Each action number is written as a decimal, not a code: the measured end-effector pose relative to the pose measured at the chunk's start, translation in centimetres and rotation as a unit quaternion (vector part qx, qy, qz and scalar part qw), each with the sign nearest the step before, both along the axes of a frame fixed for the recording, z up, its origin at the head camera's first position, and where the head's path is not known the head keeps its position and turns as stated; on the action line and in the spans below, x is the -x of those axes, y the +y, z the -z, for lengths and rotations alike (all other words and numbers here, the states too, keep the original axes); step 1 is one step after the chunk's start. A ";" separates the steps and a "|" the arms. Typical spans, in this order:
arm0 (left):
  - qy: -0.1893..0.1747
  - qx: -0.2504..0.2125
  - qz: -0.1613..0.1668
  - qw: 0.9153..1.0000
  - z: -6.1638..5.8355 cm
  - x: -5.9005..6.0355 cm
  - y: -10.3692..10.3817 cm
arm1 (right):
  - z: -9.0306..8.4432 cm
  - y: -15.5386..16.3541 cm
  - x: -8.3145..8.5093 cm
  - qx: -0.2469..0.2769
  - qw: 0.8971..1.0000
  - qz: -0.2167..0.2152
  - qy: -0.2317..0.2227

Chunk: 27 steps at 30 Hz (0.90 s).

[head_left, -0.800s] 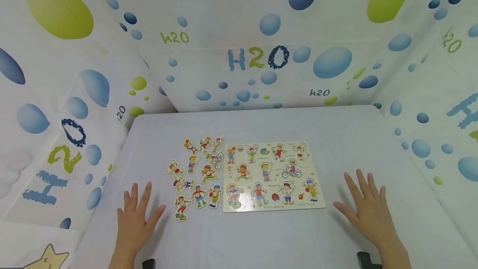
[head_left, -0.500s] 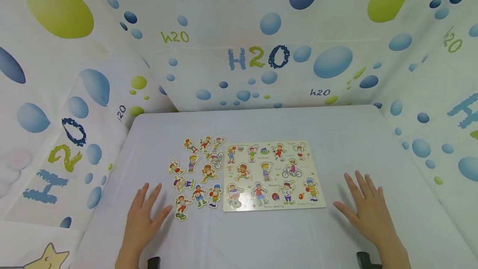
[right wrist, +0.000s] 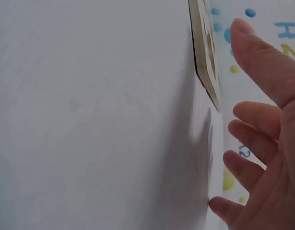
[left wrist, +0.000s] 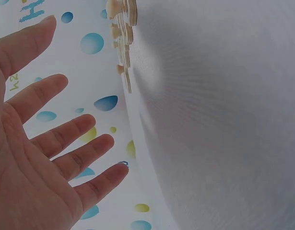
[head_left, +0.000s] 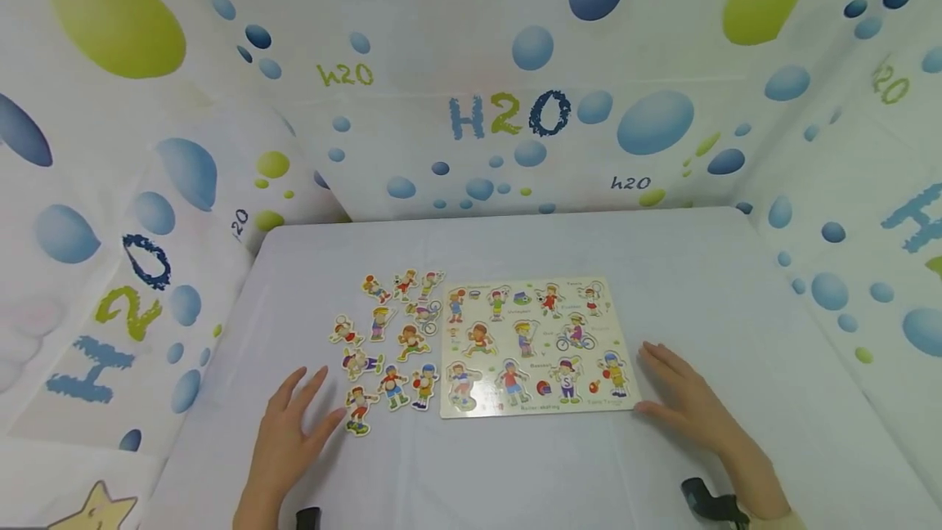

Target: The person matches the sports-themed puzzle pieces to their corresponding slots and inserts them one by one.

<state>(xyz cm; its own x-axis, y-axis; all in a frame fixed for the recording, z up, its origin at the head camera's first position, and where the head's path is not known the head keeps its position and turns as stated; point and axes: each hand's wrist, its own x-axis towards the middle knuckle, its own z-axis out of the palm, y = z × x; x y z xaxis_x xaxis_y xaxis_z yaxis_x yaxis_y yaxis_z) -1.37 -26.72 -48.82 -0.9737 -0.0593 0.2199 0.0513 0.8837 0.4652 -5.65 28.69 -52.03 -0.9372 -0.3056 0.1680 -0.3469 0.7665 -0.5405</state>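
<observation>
Fingers of both hands are spread and relaxed, with nothing gripped. The left hand [head_left: 290, 432] is held over the white table [head_left: 515, 244] at its near left, just beside the nearest of the loose puzzle pieces [head_left: 390, 334], which are laid out in a cluster left of the puzzle board [head_left: 537, 348]. The right hand [head_left: 684, 403] is placed at the near right corner of the board, its fingertips just beside the edge; whether the edge is touched cannot be told. Bubble-printed walls [head_left: 508, 113] are seen around the table on the far, left and right sides.
</observation>
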 end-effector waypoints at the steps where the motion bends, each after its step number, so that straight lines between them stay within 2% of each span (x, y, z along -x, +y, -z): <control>1: -0.002 0.001 -0.001 1.000 0.0 0.0 0.0 | 0.1 -0.1 0.2 0.004 1.000 -0.008 -0.008; 5: -0.022 0.006 -0.009 1.000 -0.1 -0.2 0.0 | 0.3 -0.3 0.8 0.019 0.998 -0.028 -0.043; 11: -0.047 -0.005 -0.010 0.999 0.0 -0.2 0.2 | 0.3 -0.1 0.9 0.003 0.997 -0.037 -0.066; 19: -0.028 -0.023 0.018 0.999 0.5 0.6 1.1 | 0.6 0.9 0.6 -0.005 0.998 -0.032 -0.044; 27: -0.017 -0.049 0.020 0.998 0.5 0.7 1.3 | 1.0 0.2 1.0 0.012 0.998 -0.046 -0.050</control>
